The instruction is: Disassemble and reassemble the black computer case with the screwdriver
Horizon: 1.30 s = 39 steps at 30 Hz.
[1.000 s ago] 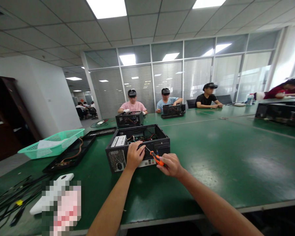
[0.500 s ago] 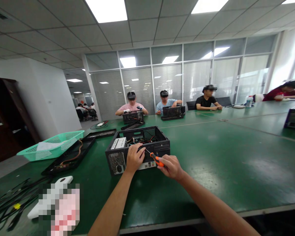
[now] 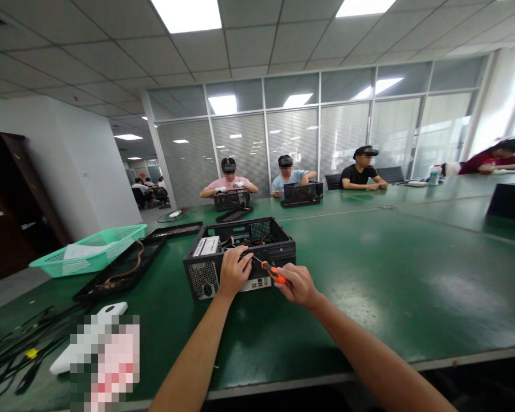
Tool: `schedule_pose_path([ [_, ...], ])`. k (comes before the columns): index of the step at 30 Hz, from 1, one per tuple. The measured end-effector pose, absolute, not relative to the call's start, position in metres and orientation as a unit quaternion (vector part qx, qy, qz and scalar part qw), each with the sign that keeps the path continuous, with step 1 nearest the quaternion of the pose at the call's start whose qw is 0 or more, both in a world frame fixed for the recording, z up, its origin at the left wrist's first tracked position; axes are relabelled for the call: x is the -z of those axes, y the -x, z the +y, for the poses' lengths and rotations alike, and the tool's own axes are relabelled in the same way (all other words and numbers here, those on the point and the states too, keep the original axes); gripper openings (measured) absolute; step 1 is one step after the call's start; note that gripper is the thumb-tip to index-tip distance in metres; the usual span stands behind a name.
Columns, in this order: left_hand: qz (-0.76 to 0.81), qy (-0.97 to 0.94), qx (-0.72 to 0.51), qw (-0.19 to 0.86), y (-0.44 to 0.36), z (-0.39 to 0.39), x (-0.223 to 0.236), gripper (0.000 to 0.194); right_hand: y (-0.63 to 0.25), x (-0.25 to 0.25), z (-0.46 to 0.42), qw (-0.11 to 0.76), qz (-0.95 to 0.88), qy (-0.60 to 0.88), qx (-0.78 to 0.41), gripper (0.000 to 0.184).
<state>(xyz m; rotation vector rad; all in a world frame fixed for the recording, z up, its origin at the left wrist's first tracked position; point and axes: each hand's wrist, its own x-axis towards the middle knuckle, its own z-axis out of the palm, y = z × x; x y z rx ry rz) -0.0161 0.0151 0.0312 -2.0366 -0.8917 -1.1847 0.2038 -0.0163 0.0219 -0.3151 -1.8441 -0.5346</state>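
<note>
An open black computer case (image 3: 278,247) stands on the green table (image 3: 369,274) in front of me, its rear panel facing me. My left hand (image 3: 234,273) is curled over the top rear edge of the case. My right hand (image 3: 299,284) is closed on an orange-handled screwdriver (image 3: 273,273). The thin shaft of the tool points up and left at the rear panel, close to my left fingers. Wires and a silver drive show inside the case.
A green plastic basket (image 3: 90,252) and a black case side panel (image 3: 124,268) lie at the left. Black cables (image 3: 12,352) and a white object (image 3: 86,337) sit near the left front edge. Several people work on other cases across the table.
My hands stay in nearly the same place at the case's rear panel. The person in pink across the table has shifted their case.
</note>
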Motion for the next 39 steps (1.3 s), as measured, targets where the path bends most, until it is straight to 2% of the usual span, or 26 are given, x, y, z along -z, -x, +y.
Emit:
schedule_pose_path([
  [11, -0.339, 0.770, 0.444, 0.308, 0.0161, 0.0142, -0.0313, 0.023, -0.2046, -0.0260, -0.0178, 0.544, -0.794, 0.121, 0.243, 0.028],
  [39, -0.337, 0.766, 0.460, 0.297, 0.0159, 0.0145, -0.0312, 0.020, -0.2033, -0.0294, -0.0240, 0.533, -0.791, 0.136, 0.265, 0.019],
])
